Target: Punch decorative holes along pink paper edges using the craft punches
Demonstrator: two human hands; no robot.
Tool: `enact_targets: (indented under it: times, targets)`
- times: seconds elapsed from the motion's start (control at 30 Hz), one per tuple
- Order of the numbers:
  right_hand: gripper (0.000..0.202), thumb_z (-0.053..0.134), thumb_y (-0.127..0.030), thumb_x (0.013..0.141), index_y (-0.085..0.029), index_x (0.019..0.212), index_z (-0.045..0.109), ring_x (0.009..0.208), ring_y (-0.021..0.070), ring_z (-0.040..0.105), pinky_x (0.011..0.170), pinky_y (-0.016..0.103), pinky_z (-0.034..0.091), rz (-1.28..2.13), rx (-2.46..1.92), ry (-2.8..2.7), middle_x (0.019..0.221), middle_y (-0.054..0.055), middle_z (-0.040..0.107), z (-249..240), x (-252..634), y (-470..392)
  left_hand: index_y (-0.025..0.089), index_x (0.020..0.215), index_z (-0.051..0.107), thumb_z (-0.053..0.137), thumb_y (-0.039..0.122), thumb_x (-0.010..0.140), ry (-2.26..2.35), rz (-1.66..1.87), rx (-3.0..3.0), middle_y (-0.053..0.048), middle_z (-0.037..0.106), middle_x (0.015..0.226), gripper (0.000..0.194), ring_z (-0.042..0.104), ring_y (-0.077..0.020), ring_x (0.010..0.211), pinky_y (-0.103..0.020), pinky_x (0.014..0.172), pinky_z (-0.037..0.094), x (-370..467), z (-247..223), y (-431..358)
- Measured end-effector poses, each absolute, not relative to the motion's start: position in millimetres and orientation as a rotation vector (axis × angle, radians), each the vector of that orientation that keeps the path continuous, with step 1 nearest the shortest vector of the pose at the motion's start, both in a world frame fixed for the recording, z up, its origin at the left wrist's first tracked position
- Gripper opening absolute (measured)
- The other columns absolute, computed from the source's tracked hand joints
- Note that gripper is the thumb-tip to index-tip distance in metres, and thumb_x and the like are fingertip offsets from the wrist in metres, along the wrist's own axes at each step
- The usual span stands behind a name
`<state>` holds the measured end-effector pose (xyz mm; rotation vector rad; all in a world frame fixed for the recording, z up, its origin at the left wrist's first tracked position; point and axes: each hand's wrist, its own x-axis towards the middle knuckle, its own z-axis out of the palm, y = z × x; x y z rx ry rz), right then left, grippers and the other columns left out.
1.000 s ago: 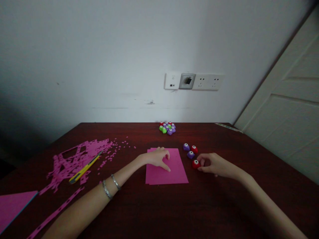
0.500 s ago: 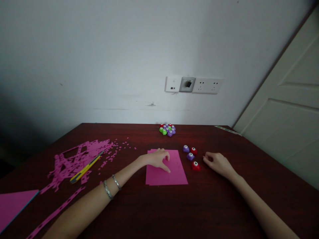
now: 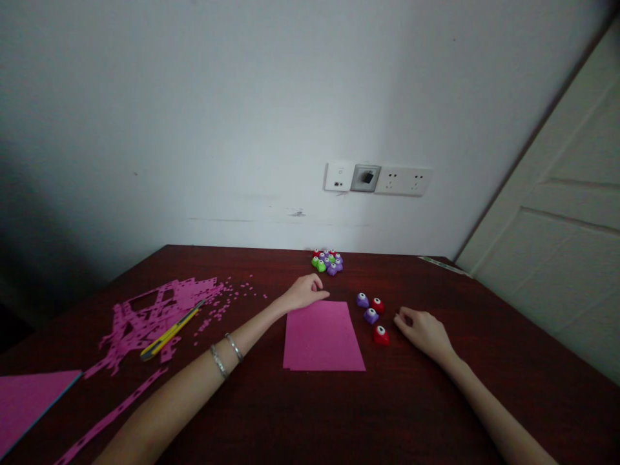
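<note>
Dark tabletop (image 3: 310,413), half-curled empty hands (image 3: 303,294) (image 3: 427,334), red and purple figures (image 3: 371,316) between them

Table (image 3: 300,413): paper sheets (image 3: 323,337) mid | cutter (image 3: 169,334) on scraps (image 3: 194,294), left | four figures (image 3: 371,316) right | figure cluster (image 3: 327,261) behind, near wall (image 3: 242,123)

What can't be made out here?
Head view:
Right hand: its back and fingers hide the palm.
Pink stack: sheet count, top sheet covers the rest.
Blue-edged pink sheet, far left: cut off by frame edge.
Pale strip, back right: markings too small.
</note>
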<state>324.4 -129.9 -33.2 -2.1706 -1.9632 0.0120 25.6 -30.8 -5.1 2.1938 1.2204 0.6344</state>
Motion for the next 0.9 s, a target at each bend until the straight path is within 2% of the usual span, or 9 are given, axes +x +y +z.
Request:
enact_targets:
  times: [0.1, 0.27, 0.47, 0.9]
  targets:
    - [0.029, 0.038, -0.038, 0.083, -0.021, 0.061, 0.048, 0.061, 0.0175, 0.056, 0.05, 0.023, 0.026, 0.021, -2.175, -1.96, 0.063, 0.002, 0.061, -33.7, 325.2, -129.2, 0.013, 0.083, 0.061, 0.06, 0.032, 0.073, 1.484, 0.811, 2.109, -0.004, 0.062, 0.078, 0.022, 0.056, -0.0139, 0.069, -0.023, 0.063, 0.04, 24.8, -4.1, 6.6]
    - [0.029, 0.04, -0.039, 0.083, -0.021, 0.062, 0.05, 0.062, 0.0175, 0.057, 0.05, 0.023, 0.026, 0.038, -2.17, -1.94, 0.063, 0.002, 0.061, -35.3, 327.2, -127.4, 0.012, 0.083, 0.065, 0.059, 0.023, 0.075, 1.596, 0.844, 2.093, -0.007, 0.065, 0.084, 0.016, 0.057, -0.0149, 0.076, -0.023, 0.069, 0.04, 26.4, -4.8, 56.8]
    - [0.029, 0.039, -0.039, 0.083, -0.022, 0.062, 0.048, 0.062, 0.0181, 0.057, 0.05, 0.023, 0.027, 0.034, -2.165, -1.938, 0.063, 0.002, 0.061, -36.1, 328.9, -127.0, 0.012, 0.07, 0.067, 0.06, 0.024, 0.073, 1.615, 0.764, 2.091, -0.005, 0.065, 0.069, 0.014, 0.057, -0.0147, 0.068, -0.023, 0.064, 0.04, 33.8, -8.7, 74.3]
    - [0.03, 0.039, -0.039, 0.083, -0.021, 0.062, 0.048, 0.061, 0.0171, 0.056, 0.051, 0.023, 0.026, 0.0, -2.153, -1.938, 0.063, 0.002, 0.061, -38.7, 330.5, -125.4, 0.013, 0.064, 0.066, 0.062, 0.029, 0.068, 1.583, 0.714, 2.091, -0.001, 0.06, 0.057, 0.017, 0.054, -0.0146, 0.062, -0.022, 0.057, 0.037, 40.1, -19.8, 82.4]
